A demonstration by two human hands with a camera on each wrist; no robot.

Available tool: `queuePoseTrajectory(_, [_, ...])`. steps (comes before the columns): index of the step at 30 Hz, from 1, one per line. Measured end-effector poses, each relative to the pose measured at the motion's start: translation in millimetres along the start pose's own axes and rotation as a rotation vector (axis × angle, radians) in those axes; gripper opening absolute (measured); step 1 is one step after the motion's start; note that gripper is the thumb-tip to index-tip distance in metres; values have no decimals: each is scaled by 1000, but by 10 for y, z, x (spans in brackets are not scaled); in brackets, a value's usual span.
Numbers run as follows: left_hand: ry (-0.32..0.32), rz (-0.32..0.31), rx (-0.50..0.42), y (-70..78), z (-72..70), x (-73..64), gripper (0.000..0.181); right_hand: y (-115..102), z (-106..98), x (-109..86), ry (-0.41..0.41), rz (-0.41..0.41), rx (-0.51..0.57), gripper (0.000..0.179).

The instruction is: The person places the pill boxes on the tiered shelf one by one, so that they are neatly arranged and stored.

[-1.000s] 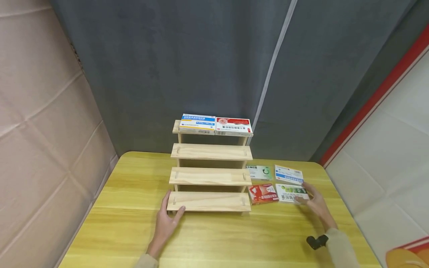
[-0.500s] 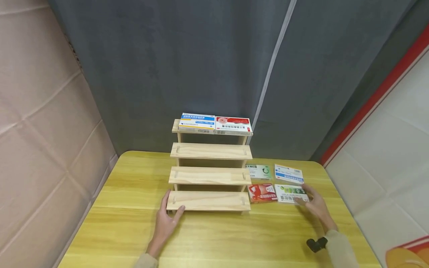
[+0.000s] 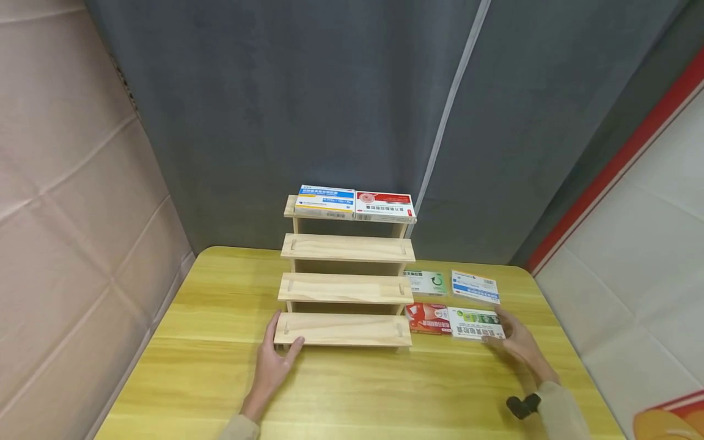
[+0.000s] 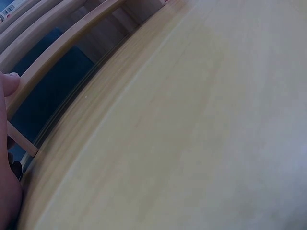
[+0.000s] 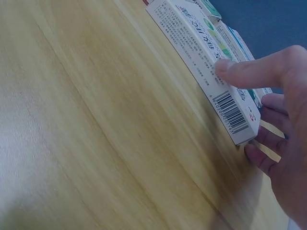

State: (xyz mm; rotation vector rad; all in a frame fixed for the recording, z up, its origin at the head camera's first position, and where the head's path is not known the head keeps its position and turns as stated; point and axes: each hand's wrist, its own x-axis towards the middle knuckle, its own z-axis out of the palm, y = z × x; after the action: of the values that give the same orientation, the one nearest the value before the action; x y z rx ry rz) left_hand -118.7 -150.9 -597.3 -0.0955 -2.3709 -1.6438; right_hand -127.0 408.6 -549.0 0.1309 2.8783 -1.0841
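A four-tier wooden display rack [image 3: 343, 330] stands mid-table. My left hand [image 3: 271, 365] grips the left end of its lowest shelf, thumb on the front edge; the left wrist view catches only the thumb [image 4: 10, 82] and part of the palm. On the right, my right hand [image 3: 519, 343] holds a white-and-green medicine box [image 3: 474, 324] by its right end. Its thumb [image 5: 230, 69] lies on the near top edge above the barcode, with the other fingers round the end and far side. The box's left end meets a red medicine box [image 3: 428, 318].
Behind these lie a green-and-white medicine box [image 3: 426, 283] and a blue-and-white one [image 3: 474, 286]. Two more, one blue-and-white [image 3: 324, 201] and one red-and-white [image 3: 385, 206], rest on the top shelf. A grey curtain [image 3: 308, 110] hangs behind the table [image 3: 220, 305].
The white-and-green box has shifted slightly left and toward me, against the red box, with my right hand on it. My left hand stays at the rack.
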Motion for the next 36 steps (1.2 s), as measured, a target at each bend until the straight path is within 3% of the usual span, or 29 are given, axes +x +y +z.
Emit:
queuePoseTrajectory(7, [6,11,-2,18,0,-6,84,41,-33,-19,-25,-36,-10,105])
queuePoseTrajectory(14, [1,3,-6,5,0,0,83,92,-68,-33,-15,-40,-55,96])
queuePoseTrajectory(19, [5,8,-10,10,-2,1,84,105,-83,-65,-19,-11,-35,93])
queuePoseTrajectory(28, [7,24,-18,-7,2,10,82,165,-100,-123,7,-51,1,88])
queuePoseTrajectory(36, [8,21,-23,3,-4,-1,82,171,-129,-169,-13,-11,62,91])
